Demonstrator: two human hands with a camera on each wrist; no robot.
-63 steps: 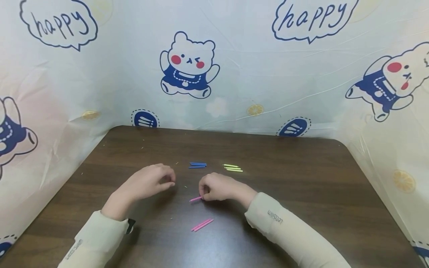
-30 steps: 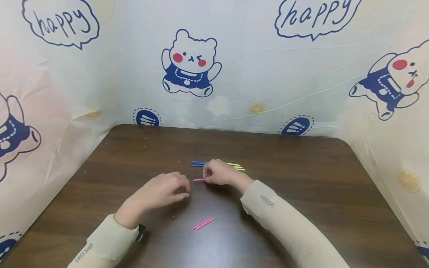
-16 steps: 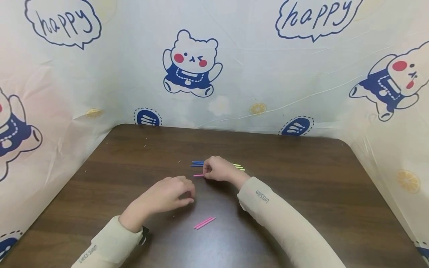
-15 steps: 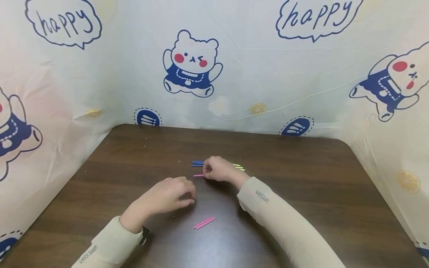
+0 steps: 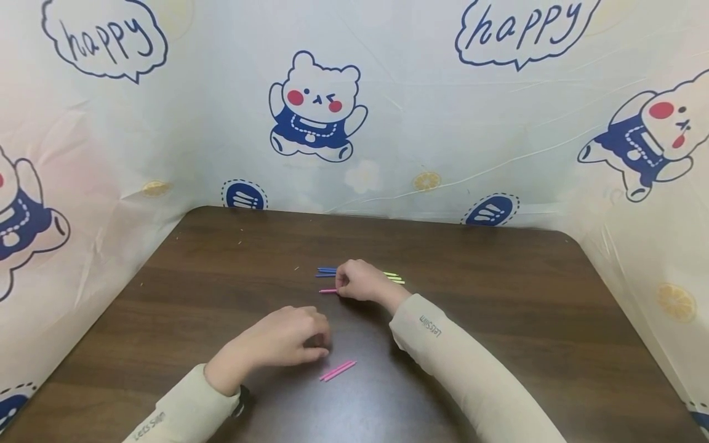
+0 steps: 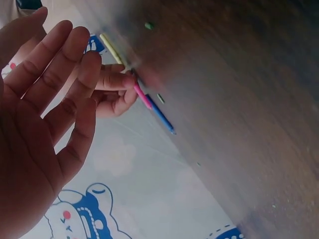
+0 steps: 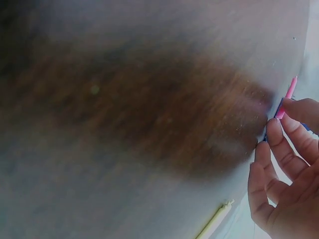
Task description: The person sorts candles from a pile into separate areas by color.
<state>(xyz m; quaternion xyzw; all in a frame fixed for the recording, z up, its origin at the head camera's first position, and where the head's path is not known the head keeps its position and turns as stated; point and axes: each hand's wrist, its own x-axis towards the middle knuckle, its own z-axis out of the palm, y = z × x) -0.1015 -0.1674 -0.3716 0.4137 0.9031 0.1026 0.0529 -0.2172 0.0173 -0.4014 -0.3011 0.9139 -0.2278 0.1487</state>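
Note:
My right hand pinches a thin pink candle between thumb and fingertips, low over the table, just in front of the blue candles. In the right wrist view the pink candle points up and away from the fingertips. Part of the blue group and of the yellow candles is hidden behind that hand. My left hand holds nothing, its fingers loosely bent, just behind two pink candles lying side by side. The left wrist view has the left fingers relaxed and apart.
The brown wooden table reaches back to a printed curtain that surrounds it. Small crumbs are scattered on the tabletop. Beige sleeves cover both forearms.
My right hand carried the pink candle away from me to the blue candles, and has held nearly still for the last half second. My left hand moved right and nearer, towards the pink pair.

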